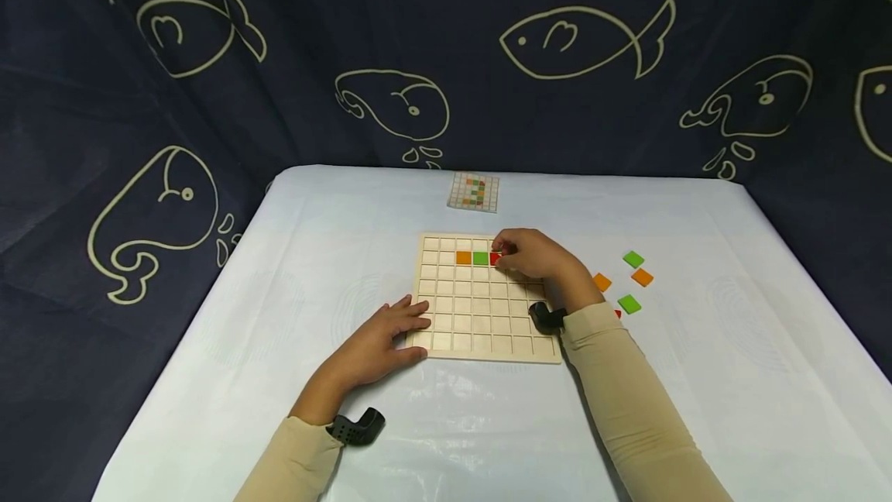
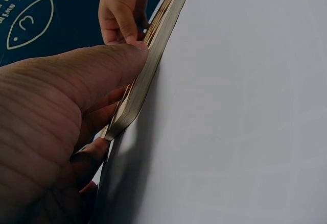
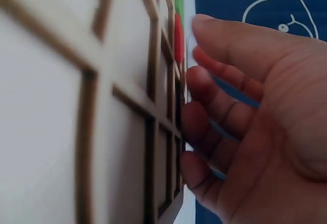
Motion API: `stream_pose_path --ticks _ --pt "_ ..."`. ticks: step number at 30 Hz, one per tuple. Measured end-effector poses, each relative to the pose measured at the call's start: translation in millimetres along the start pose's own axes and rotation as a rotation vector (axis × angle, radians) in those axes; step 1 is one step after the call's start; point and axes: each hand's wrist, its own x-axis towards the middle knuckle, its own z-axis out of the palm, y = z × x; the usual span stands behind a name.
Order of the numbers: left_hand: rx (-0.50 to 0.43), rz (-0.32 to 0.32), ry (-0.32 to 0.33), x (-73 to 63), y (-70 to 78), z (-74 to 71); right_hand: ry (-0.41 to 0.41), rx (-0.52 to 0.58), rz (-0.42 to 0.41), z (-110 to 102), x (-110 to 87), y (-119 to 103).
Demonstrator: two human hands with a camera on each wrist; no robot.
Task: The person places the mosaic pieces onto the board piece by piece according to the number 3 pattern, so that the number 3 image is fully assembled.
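Observation:
A wooden grid board (image 1: pixel 462 324) lies on the table. Along one of its upper rows sit an orange tile (image 1: pixel 463 258), a green tile (image 1: pixel 481 258) and a red tile (image 1: pixel 495 259). My right hand (image 1: pixel 536 254) is over the board's upper right, fingers bent beside the red tile. In the right wrist view, a gap shows between the thumb and the red tile (image 3: pixel 179 38), which stands slightly proud of the grid. With fingers spread, my left hand (image 1: pixel 379 341) rests at the board's lower left; its thumb (image 2: pixel 115 71) touches the edge.
A small pattern card (image 1: pixel 474 192) with coloured squares lies beyond the board. To the right are several loose tiles, among them a green tile (image 1: pixel 633 259) and an orange tile (image 1: pixel 643 277); the right forearm partly covers a red one (image 1: pixel 617 314). A dark curtain hangs behind the table.

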Motion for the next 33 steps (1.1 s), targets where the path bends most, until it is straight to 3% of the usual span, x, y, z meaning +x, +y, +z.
stream_pose_path --ticks 7,15,25,33 --pt "0.006 -0.001 0.006 0.1 -0.6 0.1 0.031 0.036 0.011 -11.5 -11.5 2.3" --pt "0.003 -0.001 0.008 0.0 -1.9 0.9 0.091 0.033 0.068 -27.2 -35.6 19.8" --pt "0.002 0.000 0.010 -0.7 -1.4 0.4 0.058 0.018 0.164 -43.4 -68.7 40.6" --pt "-0.005 -0.003 0.009 -0.4 -1.0 0.3 0.037 0.052 0.150 -37.4 -75.5 57.0"
